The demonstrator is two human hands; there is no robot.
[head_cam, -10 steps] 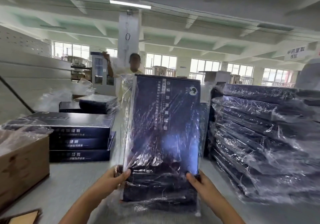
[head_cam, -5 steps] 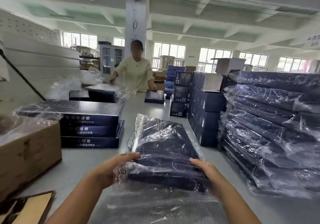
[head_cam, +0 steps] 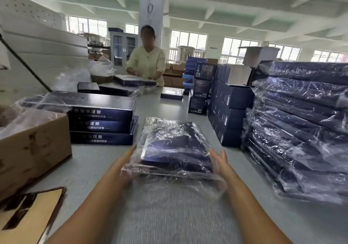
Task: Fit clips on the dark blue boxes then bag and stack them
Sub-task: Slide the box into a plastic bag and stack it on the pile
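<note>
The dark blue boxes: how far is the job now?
Done: a tall stack of bagged boxes at right. In hand: both hands hold one bagged box flat. Left: three unbagged boxes stacked at left.

Both forearms are bare from the lower frame edge to the wrists, with no sleeve showing. The left hand (head_cam: 126, 160), at about 10 o'clock from frame centre-bottom, and the right hand (head_cam: 219, 161), at about 2 o'clock, are ungloved.
</note>
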